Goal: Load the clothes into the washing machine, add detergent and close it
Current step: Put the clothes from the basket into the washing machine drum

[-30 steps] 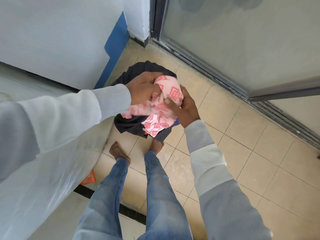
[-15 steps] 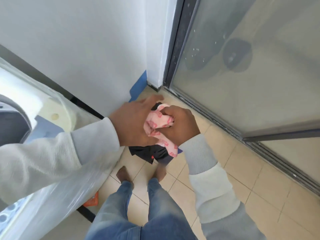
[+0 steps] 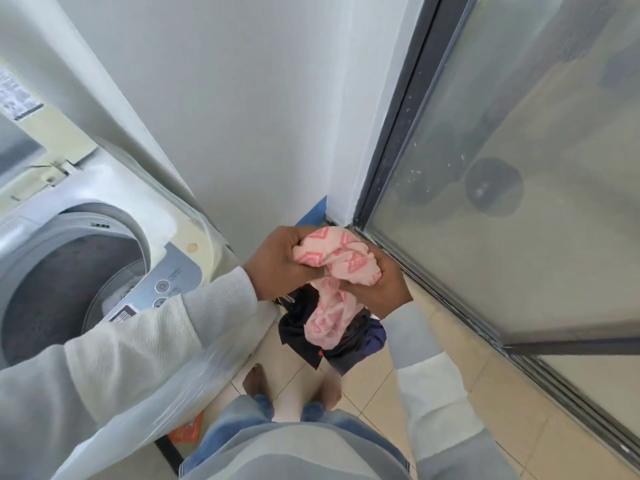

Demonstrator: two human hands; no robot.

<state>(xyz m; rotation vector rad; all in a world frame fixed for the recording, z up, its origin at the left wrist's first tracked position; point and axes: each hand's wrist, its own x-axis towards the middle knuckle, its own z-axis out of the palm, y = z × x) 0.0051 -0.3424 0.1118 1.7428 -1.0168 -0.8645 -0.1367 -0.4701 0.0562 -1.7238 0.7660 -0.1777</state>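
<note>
A bunched pink cloth with a red zigzag pattern [image 3: 337, 261] is held between both hands in the middle of the head view. My left hand [image 3: 277, 268] grips its left side and my right hand [image 3: 384, 289] grips its right side. A dark garment [image 3: 356, 344] hangs below the pink cloth, over the floor. The top-loading washing machine [image 3: 104, 216] stands at the left with its lid up. Its drum [image 3: 62, 289] is open, and a pale item lies inside near the rim.
The machine's control panel [image 3: 166, 285] faces me, and clear plastic wrap covers its front. A white wall stands behind. A glass sliding door [image 3: 502, 202] fills the right side. An orange scrap [image 3: 188, 431] lies on the tiled floor by my bare feet.
Both hands have lifted the pink cloth and the dark garment off the floor. The view has risen and turned left, so the open drum has come into sight.
</note>
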